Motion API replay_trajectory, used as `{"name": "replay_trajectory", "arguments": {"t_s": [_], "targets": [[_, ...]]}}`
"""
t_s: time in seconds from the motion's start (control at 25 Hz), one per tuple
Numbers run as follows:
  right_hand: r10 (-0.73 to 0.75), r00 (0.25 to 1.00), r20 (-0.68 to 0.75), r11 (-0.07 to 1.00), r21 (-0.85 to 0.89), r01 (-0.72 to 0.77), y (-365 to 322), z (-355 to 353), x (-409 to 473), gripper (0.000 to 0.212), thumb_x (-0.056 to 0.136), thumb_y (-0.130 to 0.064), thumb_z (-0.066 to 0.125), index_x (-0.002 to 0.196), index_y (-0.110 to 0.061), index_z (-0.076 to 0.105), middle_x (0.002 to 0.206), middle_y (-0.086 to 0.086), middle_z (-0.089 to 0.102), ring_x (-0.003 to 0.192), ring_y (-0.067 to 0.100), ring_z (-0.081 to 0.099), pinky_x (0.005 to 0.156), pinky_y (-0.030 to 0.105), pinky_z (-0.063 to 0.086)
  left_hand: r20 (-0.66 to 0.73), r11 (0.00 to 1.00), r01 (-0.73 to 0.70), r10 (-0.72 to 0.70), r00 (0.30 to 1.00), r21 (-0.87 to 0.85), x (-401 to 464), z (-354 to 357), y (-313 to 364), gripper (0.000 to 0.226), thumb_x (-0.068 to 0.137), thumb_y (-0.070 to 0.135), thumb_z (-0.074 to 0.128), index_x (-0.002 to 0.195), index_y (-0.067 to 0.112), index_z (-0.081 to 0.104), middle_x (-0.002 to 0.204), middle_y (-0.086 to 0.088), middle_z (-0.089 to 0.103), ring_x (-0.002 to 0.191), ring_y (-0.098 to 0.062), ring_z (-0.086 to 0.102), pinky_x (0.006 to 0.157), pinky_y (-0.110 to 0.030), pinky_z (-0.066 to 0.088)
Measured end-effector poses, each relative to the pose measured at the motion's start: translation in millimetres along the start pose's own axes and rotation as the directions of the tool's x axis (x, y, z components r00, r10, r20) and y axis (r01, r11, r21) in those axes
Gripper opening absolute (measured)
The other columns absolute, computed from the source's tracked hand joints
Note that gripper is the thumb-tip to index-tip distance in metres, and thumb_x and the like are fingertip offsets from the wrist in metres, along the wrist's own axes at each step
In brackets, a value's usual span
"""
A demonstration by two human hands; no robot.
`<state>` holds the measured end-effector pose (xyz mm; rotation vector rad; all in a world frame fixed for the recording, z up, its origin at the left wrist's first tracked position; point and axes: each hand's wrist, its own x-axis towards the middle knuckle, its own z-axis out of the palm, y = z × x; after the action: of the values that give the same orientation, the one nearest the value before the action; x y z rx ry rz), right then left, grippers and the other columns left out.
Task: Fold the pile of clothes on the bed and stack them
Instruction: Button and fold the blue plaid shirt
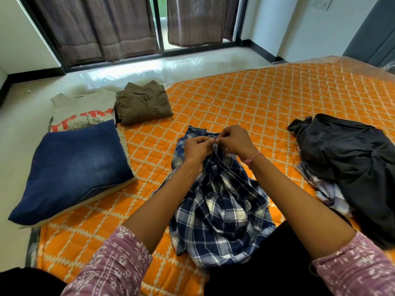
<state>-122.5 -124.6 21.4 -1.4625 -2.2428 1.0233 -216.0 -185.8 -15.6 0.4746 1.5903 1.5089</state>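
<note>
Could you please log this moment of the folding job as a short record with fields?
surface: orange quilted bed
in work: blue plaid shirt, crumpled, in front of the person
left hand: pinches the shirt's placket near the collar
right hand: pinches the same spot, fingertips meeting the left hand's
folded: blue jeans; printed grey T-shirt behind them; olive shirt beside it
unfolded: black garment heaped on a pale checked one, on the right

Head view: we look forward and down from head height, close over the bed [267, 99], facing the curtains [111, 26].
</note>
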Motion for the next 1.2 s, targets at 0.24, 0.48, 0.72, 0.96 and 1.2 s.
{"name": "replay_trajectory", "arguments": {"t_s": [0.24, 0.48, 0.72, 0.96, 1.2], "targets": [[0.161, 0.942, 0.295, 0.806, 0.511, -0.298, 8.5, -13.3, 0.6, 0.017, 0.091, -0.009, 0.062, 0.074, -0.009, 0.060, 0.065, 0.004, 0.059, 0.051, 0.008, 0.054, 0.050, 0.021, 0.040, 0.198, 0.957, 0.170, -0.124, 0.972, -0.236, 5.4, -8.1, 4.1, 0.010, 0.092, 0.000, 0.055, 0.085, 0.006, 0.058, 0.074, -0.004, 0.066, 0.061, -0.011, 0.066, 0.058, -0.022, 0.056], [0.250, 0.926, 0.283, 0.647, 0.663, -0.377, 17.4, -6.2, 10.7, 0.018, 0.095, -0.011, 0.056, 0.077, -0.011, 0.060, 0.070, 0.002, 0.057, 0.060, 0.012, 0.053, 0.054, 0.024, 0.042, 0.318, 0.777, -0.205, 0.006, 0.948, 0.595, 6.2, -24.2, -5.5, 0.029, 0.081, 0.006, 0.071, 0.098, 0.012, 0.048, 0.073, -0.001, 0.050, 0.064, -0.014, 0.050, 0.053, -0.025, 0.040], [0.328, 0.919, 0.216, 0.636, 0.669, -0.385, 36.4, 16.2, 12.0, 0.016, 0.094, -0.010, 0.057, 0.078, -0.009, 0.058, 0.071, 0.004, 0.056, 0.059, 0.012, 0.054, 0.056, 0.025, 0.043, 0.324, 0.747, -0.174, -0.059, 0.944, 0.642, -4.5, -41.7, -44.7, 0.033, 0.089, 0.024, 0.066, 0.112, 0.001, 0.063, 0.104, -0.021, 0.065, 0.095, -0.033, 0.062, 0.090, -0.050, 0.049], [0.129, 0.992, 0.018, 0.933, 0.337, -0.127, 65.6, 37.3, -17.5, 0.011, 0.087, -0.019, 0.067, 0.087, -0.011, 0.060, 0.080, -0.001, 0.059, 0.071, 0.010, 0.056, 0.063, 0.022, 0.046, 0.189, 0.866, 0.117, -0.235, 0.953, 0.486, -6.3, -33.6, -50.9, 0.026, 0.098, 0.020, 0.049, 0.077, 0.009, 0.058, 0.064, -0.008, 0.044, 0.056, -0.015, 0.042, 0.059, -0.029, 0.033], [-0.059, 0.991, 0.121, 0.984, -0.163, 0.078, 82.1, 50.0, -49.1, 0.017, 0.082, -0.021, 0.073, 0.094, -0.008, 0.074, 0.094, 0.007, 0.072, 0.086, 0.017, 0.065, 0.075, 0.024, 0.049, 0.260, 0.795, 0.500, -0.592, 0.763, 0.343, -2.8, -44.0, -57.5, 0.009, 0.087, 0.007, 0.045, 0.090, 0.004, 0.053, 0.116, -0.016, 0.058, 0.100, -0.027, 0.054, 0.083, -0.034, 0.044]]}}
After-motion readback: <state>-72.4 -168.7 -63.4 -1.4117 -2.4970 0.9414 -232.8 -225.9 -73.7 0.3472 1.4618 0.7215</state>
